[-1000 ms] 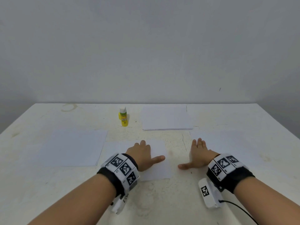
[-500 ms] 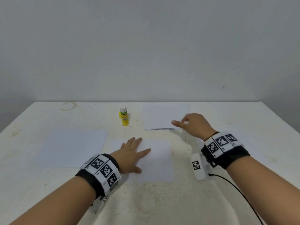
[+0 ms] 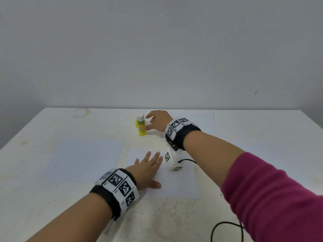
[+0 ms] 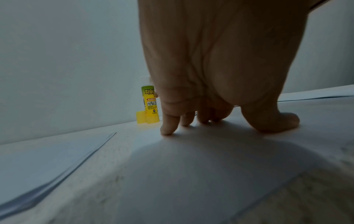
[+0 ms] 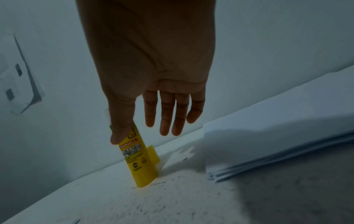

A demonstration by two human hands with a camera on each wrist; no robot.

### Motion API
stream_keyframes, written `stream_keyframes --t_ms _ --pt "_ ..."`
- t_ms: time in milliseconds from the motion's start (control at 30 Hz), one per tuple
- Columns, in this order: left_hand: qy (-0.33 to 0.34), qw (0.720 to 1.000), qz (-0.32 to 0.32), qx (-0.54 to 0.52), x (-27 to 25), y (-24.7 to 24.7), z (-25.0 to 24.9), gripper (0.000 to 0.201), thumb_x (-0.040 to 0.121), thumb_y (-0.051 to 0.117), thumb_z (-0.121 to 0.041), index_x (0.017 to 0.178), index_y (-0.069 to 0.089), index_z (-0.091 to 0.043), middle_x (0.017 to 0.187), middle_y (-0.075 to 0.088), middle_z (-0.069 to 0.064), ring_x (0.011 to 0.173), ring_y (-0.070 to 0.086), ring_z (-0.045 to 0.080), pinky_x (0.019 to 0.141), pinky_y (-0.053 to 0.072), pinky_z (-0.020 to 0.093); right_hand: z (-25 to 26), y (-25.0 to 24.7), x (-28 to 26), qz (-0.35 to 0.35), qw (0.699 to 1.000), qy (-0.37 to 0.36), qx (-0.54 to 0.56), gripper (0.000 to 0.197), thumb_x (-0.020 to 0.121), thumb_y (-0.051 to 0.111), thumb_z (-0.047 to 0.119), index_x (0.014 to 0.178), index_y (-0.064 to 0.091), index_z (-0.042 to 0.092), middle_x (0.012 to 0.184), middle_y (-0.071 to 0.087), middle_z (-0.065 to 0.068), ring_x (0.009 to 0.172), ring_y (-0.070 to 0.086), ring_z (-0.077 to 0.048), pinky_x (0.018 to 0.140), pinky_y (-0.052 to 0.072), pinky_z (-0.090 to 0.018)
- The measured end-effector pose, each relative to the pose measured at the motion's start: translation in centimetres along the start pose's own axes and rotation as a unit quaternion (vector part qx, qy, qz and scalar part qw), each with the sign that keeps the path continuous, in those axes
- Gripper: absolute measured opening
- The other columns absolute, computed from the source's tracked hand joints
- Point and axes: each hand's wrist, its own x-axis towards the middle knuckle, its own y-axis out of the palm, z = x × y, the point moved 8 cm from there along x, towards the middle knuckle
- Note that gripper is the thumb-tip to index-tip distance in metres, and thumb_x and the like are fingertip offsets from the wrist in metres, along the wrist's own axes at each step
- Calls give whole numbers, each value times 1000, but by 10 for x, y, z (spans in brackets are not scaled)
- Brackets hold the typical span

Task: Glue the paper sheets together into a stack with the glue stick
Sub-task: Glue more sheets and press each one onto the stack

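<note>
We see a white, scuffed surface running back to a plain grey wall. On the surface lie several paper sheets: one large sheet to the left, a middle sheet in front of us, and a stack of sheets at the far edge, mostly hidden behind the right arm in the head view. A magenta sleeve covers the right upper forearm, and both wrists carry black bands with white marker tags. A black cable loops at the near right.

Our left hand rests flat on the middle sheet, fingers spread and straight, grasping nothing; the left wrist view shows the fingertips and thumb pressed down on the paper.

Our right hand is stretched out to the far side, fingers extended and relaxed, not closed on anything. In the right wrist view the thumb overlaps the upper part of the glue stick; whether it touches we cannot tell, and the other fingers are clear of it.

The glue stick stands upright on the bare surface near the far edge, just left of the stack, yellow with a green label and a white top. A small yellow cap sits just behind its base.
</note>
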Motion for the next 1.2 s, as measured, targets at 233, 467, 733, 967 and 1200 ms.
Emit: stream_keyframes --t_ms 233,467,733,967,1200 --pt "8 1000 -4 -15 3 1 3 92 93 51 -49 153 -11 -15 159 -20 -1 145 -23 23 117 0 50 15 12 22 9 998 -32 -47 34 84 72 33 70 41 25 86 48 4 87 45 -18 55 28 -18" --pt "14 1000 -24 -11 -5 -5 1 92 93 50 -51 152 -12 -17 159 -21 -2 147 -15 20 119 8 47 -5 -15 -50 129 989 -29 68 33 89 65 36 120 59 26 95 61 2 66 66 -17 69 54 -30" --pt "-15 997 -77 16 -7 -16 -16 91 91 49 -58 152 5 -8 160 1 6 146 6 27 114 28 47 -92 -64 -105 -41 997 59 25 31 69 83 13 91 62 17 92 52 3 76 52 -13 55 41 -16" --pt "-53 993 -105 -4 -2 -22 -24 86 87 53 -60 145 21 -5 148 22 10 134 25 29 103 41 44 -94 -57 -124 -127 991 13 28 23 76 76 11 93 63 17 89 57 -1 77 51 -15 59 40 -18" --pt "-47 993 -110 20 -2 -25 -23 84 86 52 -62 142 25 -5 145 27 11 130 29 30 101 41 40 -72 -41 -136 -92 987 -54 -119 17 87 64 13 104 63 13 81 54 2 74 46 -14 55 28 -14"
